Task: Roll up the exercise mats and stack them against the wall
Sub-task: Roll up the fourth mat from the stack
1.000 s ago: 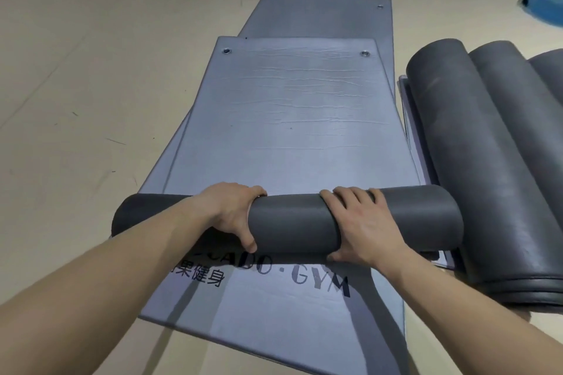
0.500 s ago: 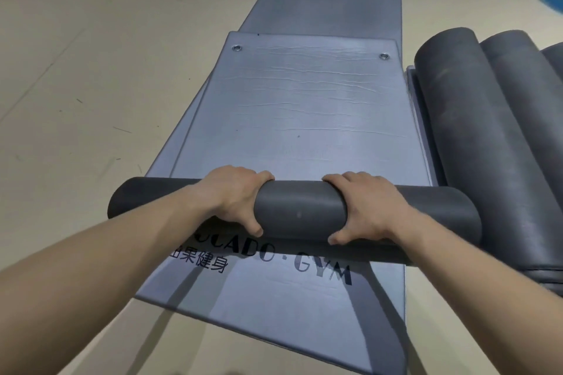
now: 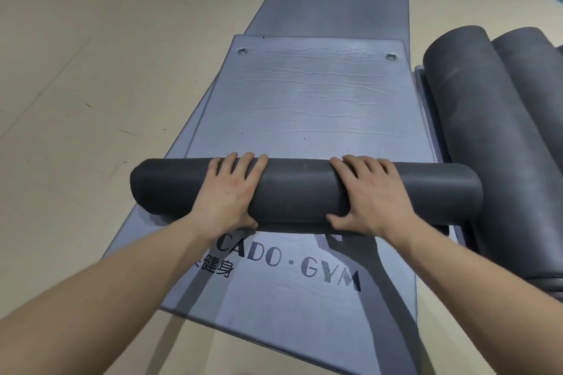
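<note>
On the floor (image 3: 91, 70) ahead of the person, seen from the head camera, several grey mats lie stacked lengthwise. The top mat (image 3: 304, 106) is partly rolled. Its dark roll (image 3: 298, 189) lies crosswise at the near end, and the unrolled stretch beyond it is flat and creased, with two metal eyelets (image 3: 242, 50) at the far corners.

The left hand (image 3: 227, 192) lies over the left part of the roll, palm down, fingers stretched across the top to its far edge and thumb on the near side. The right hand (image 3: 370, 195) presses the right part the same way. Neither hand is clenched.

Under the roll a lower mat (image 3: 274, 307) reaches toward the person and bears dark lettering (image 3: 289, 262) that reads "CADO · GYM", partly covered by the left wrist. A third mat (image 3: 335, 9) sticks out beyond the top mat's far end.

To the right, two rolled mats (image 3: 475, 137) lie side by side, lengthwise. The right end of the roll lies close against the nearer one.
</note>
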`<state>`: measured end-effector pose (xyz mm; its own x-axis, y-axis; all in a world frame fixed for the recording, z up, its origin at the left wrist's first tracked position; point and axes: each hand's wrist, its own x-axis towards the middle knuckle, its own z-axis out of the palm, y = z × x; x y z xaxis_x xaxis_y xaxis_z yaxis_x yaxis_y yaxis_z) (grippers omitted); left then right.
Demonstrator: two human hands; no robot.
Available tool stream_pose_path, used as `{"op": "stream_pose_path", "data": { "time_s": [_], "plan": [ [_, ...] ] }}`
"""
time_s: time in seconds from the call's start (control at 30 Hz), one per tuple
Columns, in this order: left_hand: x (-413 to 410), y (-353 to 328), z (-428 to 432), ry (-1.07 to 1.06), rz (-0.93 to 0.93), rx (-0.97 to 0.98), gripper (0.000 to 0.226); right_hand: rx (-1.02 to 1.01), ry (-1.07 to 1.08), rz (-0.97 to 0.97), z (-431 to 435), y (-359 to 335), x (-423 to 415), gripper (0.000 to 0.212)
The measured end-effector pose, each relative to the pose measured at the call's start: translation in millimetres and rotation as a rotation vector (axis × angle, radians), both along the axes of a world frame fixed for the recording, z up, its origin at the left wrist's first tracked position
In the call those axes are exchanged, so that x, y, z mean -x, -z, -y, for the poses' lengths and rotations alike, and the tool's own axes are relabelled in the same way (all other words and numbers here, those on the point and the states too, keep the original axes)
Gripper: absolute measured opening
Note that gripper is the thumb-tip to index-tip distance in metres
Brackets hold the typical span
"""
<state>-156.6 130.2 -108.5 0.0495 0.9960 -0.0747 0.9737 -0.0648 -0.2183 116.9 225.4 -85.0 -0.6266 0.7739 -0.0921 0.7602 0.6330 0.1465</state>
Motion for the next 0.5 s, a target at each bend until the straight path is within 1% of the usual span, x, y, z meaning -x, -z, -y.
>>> {"op": "stream_pose_path", "data": {
  "time_s": [0.07,0.1,0.17,0.23,0.27,0.3,0.4,0.43,0.5],
  "plan": [
    [1,-7,-12,0.02,0.0,0.026,0.134,-0.063,0.003,0.014,10,14,-6,0.152],
    [3,-9,-17,0.026,0.004,0.047,0.13,-0.071,0.007,0.017,7,16,-5,0.154],
    [3,-17,-26,0.028,0.027,0.111,0.124,-0.045,0.016,0.037,-4,9,1,0.141],
    [1,-27,-30,0.013,0.05,0.186,0.121,0.015,0.005,0.071,-8,-4,6,0.126],
    [0,-32,-30,0.009,0.071,0.242,0.121,0.064,-0.012,0.087,-8,-9,5,0.122],
    [-2,-37,-28,0.011,0.099,0.313,0.121,0.139,-0.032,0.102,-7,-13,2,0.121],
    [-5,-41,-20,0.002,0.196,0.562,0.12,0.399,-0.034,0.149,-8,-25,-8,0.127],
    [-6,-40,-19,-0.002,0.228,0.604,0.119,0.438,-0.024,0.148,-7,-27,-9,0.129],
    [-4,-39,-24,-0.024,0.291,0.636,0.117,0.41,-0.004,0.115,1,-23,-9,0.134]
  ]
}}
